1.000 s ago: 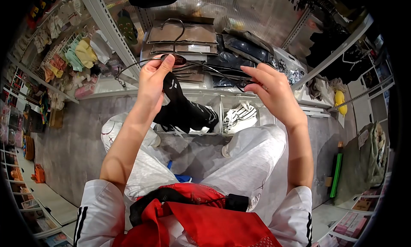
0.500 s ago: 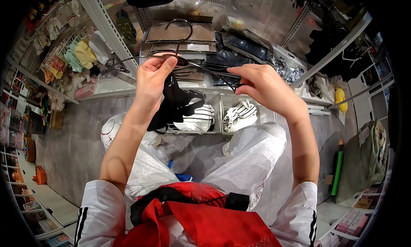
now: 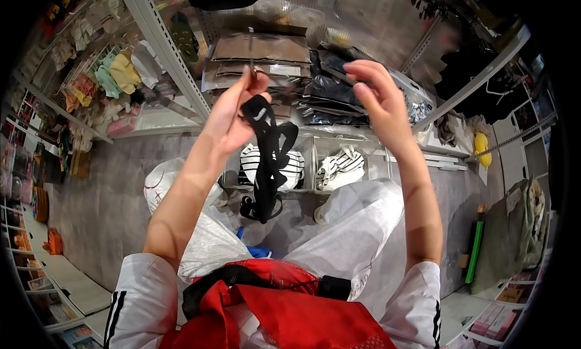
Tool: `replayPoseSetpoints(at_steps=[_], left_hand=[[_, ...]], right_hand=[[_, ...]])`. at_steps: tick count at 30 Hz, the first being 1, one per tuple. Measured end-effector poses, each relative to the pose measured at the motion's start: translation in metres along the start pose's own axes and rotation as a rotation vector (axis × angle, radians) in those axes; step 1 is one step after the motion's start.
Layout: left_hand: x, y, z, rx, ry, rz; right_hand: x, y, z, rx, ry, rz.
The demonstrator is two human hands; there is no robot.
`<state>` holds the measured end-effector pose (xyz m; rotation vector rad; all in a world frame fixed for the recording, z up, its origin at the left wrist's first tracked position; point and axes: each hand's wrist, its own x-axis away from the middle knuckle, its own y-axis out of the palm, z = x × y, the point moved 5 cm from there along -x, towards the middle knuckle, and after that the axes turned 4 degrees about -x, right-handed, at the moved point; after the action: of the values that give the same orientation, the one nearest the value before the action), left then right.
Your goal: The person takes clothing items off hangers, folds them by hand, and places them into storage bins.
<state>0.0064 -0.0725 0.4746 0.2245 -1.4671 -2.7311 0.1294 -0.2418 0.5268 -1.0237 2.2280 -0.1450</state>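
Raised at the centre left, my left hand [image 3: 238, 110] is closed around the middle of a dark clothes hanger [image 3: 253, 71], which is blurred and seen nearly edge-on. A black strappy garment [image 3: 265, 167] dangles below that hand, its straps bunched in a long strip. Whether it hangs from the hanger or from my fingers, I cannot tell. Off to the right, my right hand [image 3: 384, 104] is apart from the hanger, with curved, spread fingers and nothing in them. Behind the hands lie brown packaged garments [image 3: 260, 48] and dark packaged garments [image 3: 336, 77].
Clear bins [image 3: 313, 161] on the floor before my knees hold striped black-and-white cloth [image 3: 342, 166]. A white shelf post [image 3: 163, 43] rises at the left, near hanging baby clothes [image 3: 124, 71]. Black clothes [image 3: 472, 77] hang at the right. A green-edged item [image 3: 475, 246] stands on the floor.
My left hand has turned the hanger from broadside to nearly edge-on, and the black garment has swung right. My right hand has left the hanger's arm and moved up and right, fingers opening.
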Motion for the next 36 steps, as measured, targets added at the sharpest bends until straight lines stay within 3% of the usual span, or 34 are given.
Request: replayPoseSetpoints(at_steps=[1, 2, 8, 12, 13, 16, 17, 20, 21, 24, 28, 31, 33, 36], left_hand=[[-0.001, -0.008, -0.007, 0.0, 0.015, 0.21], [-0.009, 0.003, -0.014, 0.068, -0.089, 0.01], [-0.004, 0.037, -0.041, -0.101, -0.249, -0.009], [0.0, 0.049, -0.035, -0.081, -0.286, -0.194], [0.0, 0.048, -0.035, -0.077, -0.297, -0.199], [0.004, 0.053, -0.035, -0.072, -0.311, -0.149], [0.002, 0.053, -0.034, -0.069, -0.299, -0.167], [-0.004, 0.04, -0.026, -0.378, -0.173, -0.024], [-0.003, 0.035, -0.024, -0.557, -0.114, 0.142], [0.0, 0.044, -0.019, -0.798, 0.022, 0.209], [-0.001, 0.041, -0.013, -0.729, 0.121, 0.245], [-0.008, 0.021, -0.005, -0.731, 0.302, 0.328], [-0.007, 0.026, 0.003, -0.74, 0.448, 0.43], [0.002, 0.017, 0.02, -0.674, 0.48, 0.57]], right_hand=[[-0.003, 0.006, -0.008, 0.155, -0.074, -0.042], [-0.005, 0.013, -0.011, 0.263, -0.185, -0.053], [-0.014, 0.037, -0.01, 0.642, -0.352, -0.128], [-0.015, 0.037, -0.003, 0.427, -0.264, -0.254], [-0.016, 0.038, -0.005, 0.281, -0.278, -0.25], [-0.008, 0.039, -0.004, 0.247, -0.198, -0.263], [-0.006, 0.037, -0.005, 0.24, -0.277, -0.148], [0.0, 0.028, -0.004, 0.156, -0.106, 0.102], [-0.001, 0.025, -0.003, 0.261, -0.267, 0.164], [0.004, 0.019, -0.005, 0.384, -0.196, 0.295], [0.008, 0.024, -0.014, 0.461, -0.272, 0.254], [0.011, 0.022, -0.016, 0.414, -0.178, 0.208], [0.013, 0.016, -0.012, 0.281, 0.035, 0.156], [0.019, 0.002, 0.007, 0.042, 0.334, 0.086]])
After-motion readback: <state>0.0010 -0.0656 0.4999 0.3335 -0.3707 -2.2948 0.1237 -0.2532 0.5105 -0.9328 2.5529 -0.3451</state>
